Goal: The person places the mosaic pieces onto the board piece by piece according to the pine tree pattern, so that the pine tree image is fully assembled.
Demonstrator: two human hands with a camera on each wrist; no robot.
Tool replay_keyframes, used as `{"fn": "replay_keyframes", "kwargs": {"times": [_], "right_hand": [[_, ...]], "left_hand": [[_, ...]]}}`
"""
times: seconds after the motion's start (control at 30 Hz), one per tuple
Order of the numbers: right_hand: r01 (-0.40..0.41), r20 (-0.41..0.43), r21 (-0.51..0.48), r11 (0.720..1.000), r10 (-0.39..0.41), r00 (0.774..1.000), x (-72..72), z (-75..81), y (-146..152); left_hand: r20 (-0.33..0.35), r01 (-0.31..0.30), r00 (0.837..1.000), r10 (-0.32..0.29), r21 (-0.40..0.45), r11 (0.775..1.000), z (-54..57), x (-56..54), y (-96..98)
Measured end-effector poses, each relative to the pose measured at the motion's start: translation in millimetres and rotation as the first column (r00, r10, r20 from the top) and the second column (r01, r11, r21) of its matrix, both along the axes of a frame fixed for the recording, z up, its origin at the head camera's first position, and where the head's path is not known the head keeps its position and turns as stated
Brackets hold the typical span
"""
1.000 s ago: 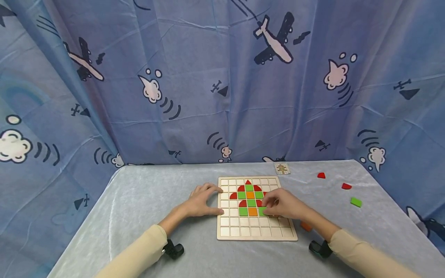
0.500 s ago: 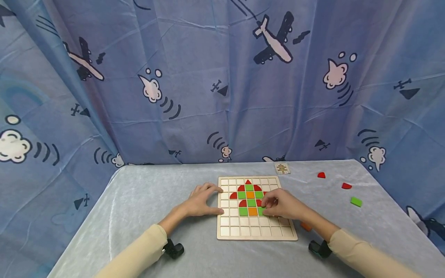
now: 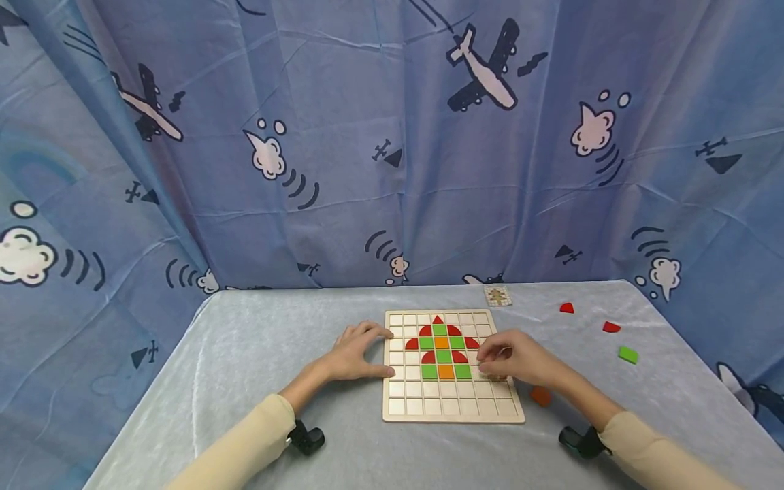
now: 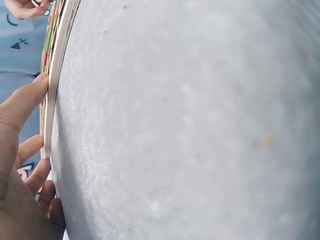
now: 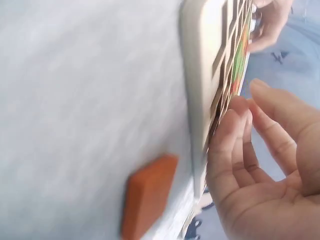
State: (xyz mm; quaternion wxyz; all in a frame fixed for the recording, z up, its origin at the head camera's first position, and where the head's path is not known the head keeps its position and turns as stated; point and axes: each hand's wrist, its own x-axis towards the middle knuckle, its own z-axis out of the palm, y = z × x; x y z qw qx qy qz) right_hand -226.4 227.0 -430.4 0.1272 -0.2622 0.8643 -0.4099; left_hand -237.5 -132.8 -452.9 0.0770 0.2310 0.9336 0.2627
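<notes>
A pale wooden grid board (image 3: 453, 408) lies on the table, bearing a tree-like pattern of red, green and orange tiles (image 3: 442, 354). My left hand (image 3: 355, 354) touches the board's left side with spread thumb and fingers; the left wrist view shows the fingertips along the board's edge (image 4: 59, 55). Over the right part of the board is my right hand (image 3: 517, 357), fingers bent. Seen from the right wrist, thumb and fingertips are apart with nothing visible between them. An orange tile (image 5: 150, 195) lies on the cloth just beside the board, near the right hand.
Two red pieces (image 3: 567, 308) and a green tile (image 3: 627, 354) lie toward the table's right side. A small pattern card (image 3: 497, 296) sits behind the board. A blue curtain (image 3: 343, 143) printed with planes hangs at the back.
My right hand has drawn back to the right, off the green tile at the pattern's lower right, so that tile and the red pieces above it now show fully. The left hand stays put.
</notes>
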Motion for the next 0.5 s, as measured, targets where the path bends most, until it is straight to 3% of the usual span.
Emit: {"fn": "replay_keyframes", "kwargs": {"times": [0.5], "right_hand": [[0.163, -0.001, -0.013, 0.987, -0.163, 0.987, -14.7, -5.6, 69]], "left_hand": [[-0.002, -0.001, 1.0, 0.001, -0.012, 1.0, -0.2, -0.6, 0.4]]}}
